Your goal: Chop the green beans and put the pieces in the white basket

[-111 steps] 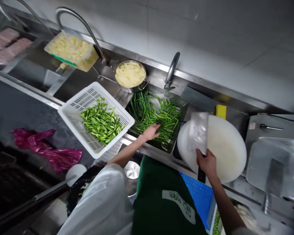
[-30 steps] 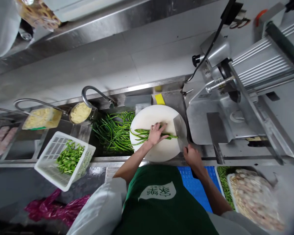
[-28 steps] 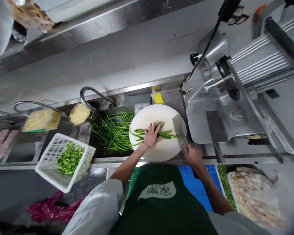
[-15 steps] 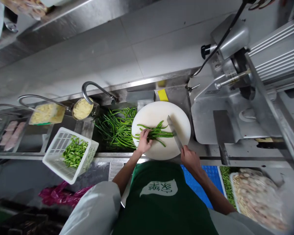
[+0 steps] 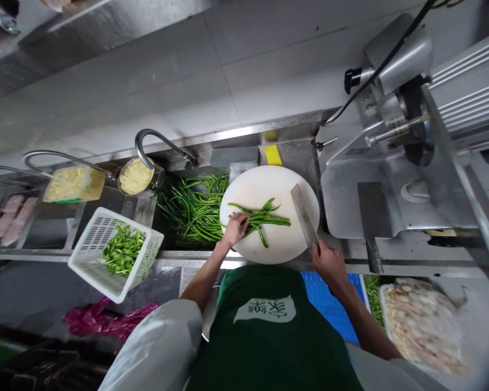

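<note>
A small bunch of long green peppers (image 5: 269, 218) lies across a round white cutting board (image 5: 283, 247). My left hand (image 5: 236, 229) is closed over the bunch's left end, fingers curled down on it. In my right hand (image 5: 329, 262) is the handle of a cleaver (image 5: 305, 216). Its blade stands over the board's right side, apart from the pepper ends. Left of the board, a sink holds a heap of whole green peppers (image 5: 199, 209). Cut green pieces (image 5: 124, 248) lie in a white plastic basket (image 5: 101, 220) at the sink's edge.
A metal slicing machine (image 5: 395, 163) stands right of the board, with a second dark blade (image 5: 375, 212) lying by it. Behind the basket are a metal pot of pale slices (image 5: 136, 176) and curved taps (image 5: 146, 136). A yellow piece (image 5: 273, 155) lies behind the board.
The cleaver has moved right, away from the pepper ends, with my right hand. One lower pepper has swung to point more toward me. My left hand stays on the bunch.
</note>
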`<state>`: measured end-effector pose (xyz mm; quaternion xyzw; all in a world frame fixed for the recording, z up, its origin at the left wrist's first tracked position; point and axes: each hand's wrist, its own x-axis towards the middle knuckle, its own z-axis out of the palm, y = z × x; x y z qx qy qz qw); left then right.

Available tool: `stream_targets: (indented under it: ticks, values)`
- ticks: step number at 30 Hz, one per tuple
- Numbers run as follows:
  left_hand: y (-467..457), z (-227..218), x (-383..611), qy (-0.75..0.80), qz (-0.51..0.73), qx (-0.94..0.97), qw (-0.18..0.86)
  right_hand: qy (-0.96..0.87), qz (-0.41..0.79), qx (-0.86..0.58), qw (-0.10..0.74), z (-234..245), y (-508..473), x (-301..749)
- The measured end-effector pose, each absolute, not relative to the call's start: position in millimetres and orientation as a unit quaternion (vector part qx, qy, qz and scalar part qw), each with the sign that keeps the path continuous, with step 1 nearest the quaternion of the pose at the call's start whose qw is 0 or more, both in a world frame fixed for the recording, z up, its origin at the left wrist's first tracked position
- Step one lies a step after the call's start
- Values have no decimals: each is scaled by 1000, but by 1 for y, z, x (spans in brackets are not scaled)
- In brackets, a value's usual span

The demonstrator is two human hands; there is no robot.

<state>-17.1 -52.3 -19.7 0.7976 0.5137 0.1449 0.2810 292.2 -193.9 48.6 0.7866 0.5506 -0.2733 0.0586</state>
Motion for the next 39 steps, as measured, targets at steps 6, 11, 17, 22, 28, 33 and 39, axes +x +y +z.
stream_targets:
  ticks: [6, 11, 17, 22, 28, 33, 39]
  values:
    - [-62, -9, -16, 436, 106, 838, 311, 533, -264, 802, 44, 39, -205, 304]
    - [-66, -7, -4, 460, 105, 837, 276, 529, -259, 808, 33, 35, -208, 303]
    - [-89, -12, 8, 529, 91, 816, 214, 518, -263, 814, 28, 37, -208, 300]
    - [-108, -8, 22, 549, 42, 825, 129, 514, -266, 815, 16, 34, -208, 300]
    - [-113, 9, 50, 480, 63, 861, 159, 512, -267, 816, 26, 36, -207, 301]
    - [-74, 35, 51, 498, 226, 784, 295, 513, -269, 815, 11, 32, -209, 301]
    - [5, 10, 46, 559, 156, 775, 250, 509, -273, 816, 5, 28, -210, 303]
